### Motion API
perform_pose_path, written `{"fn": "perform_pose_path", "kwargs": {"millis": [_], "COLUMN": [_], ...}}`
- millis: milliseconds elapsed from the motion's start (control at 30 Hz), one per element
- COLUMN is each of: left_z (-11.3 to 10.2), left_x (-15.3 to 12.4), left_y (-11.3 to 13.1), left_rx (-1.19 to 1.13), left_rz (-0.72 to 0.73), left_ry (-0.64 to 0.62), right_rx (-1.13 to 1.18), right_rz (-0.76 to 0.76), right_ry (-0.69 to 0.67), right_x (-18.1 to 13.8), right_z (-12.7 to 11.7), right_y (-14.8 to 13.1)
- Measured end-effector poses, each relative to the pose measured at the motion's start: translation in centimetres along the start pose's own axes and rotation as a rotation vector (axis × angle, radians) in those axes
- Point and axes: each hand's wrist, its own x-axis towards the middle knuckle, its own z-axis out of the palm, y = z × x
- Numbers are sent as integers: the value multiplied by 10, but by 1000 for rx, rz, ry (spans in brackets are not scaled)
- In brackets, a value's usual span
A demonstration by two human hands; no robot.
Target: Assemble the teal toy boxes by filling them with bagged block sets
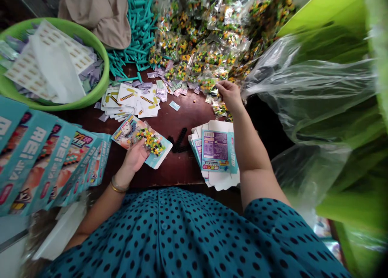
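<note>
My left hand (137, 154) is at the left of the table, closed on a small clear bag of coloured beads (151, 141) with the thumb on it. A flat printed box (160, 158) lies directly under the bag; whether my fingers also grip it is hidden. My right hand (230, 95) reaches forward to the pile of bead bags. Its thumb and fingertips pinch the edge of one clear bead bag (208, 84). A stack of flattened boxes (216, 148) lies below my right forearm. Black connected bead pieces (179, 142) rest between the stack and the left-hand box.
Many bead bags (197, 39) heap at the back, beside turquoise pen-like tools (141, 23). A green basket (104, 73) holds sachets and sheets. Instruction cards (127, 100) and small sachets (174, 105) lie mid-table. Filled boxes (39, 156) stand left; plastic film (315, 75) hangs right.
</note>
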Motion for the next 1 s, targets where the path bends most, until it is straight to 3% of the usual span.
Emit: {"fn": "perform_pose_path", "kwargs": {"millis": [100,167,267,333,400,500,633,800,1000], "left_z": [8,14,24,30,34,36,34,35,28], "left_x": [-4,-8,-15,-20,-25,-28,-28,-34,-42], "left_y": [-2,-5,-11,-14,-16,-13,-9,-8,0], "left_rx": [-15,-24,-33,-28,-7,34,52,38,80], "left_rz": [12,27,76,107,117,125,146,212,283], "left_ry": [14,12,-5,-43,-99,-127,-62,-77,-141], "right_rx": [-169,-128,259,539,709,816,942,1012,927], "right_rz": [-64,-95,-18,147,303,424,491,564,470], "right_ry": [59,-15,-369,-623,-708,-636,-540,-599,-492], "right_x": [-21,-57,-140,-193,-228,-243,-245,-269,-283], "right_z": [18,40,78,98,109,110,99,101,99], "right_y": [-12,-31,-71,-93,-105,-109,-112,-114,-110]}}
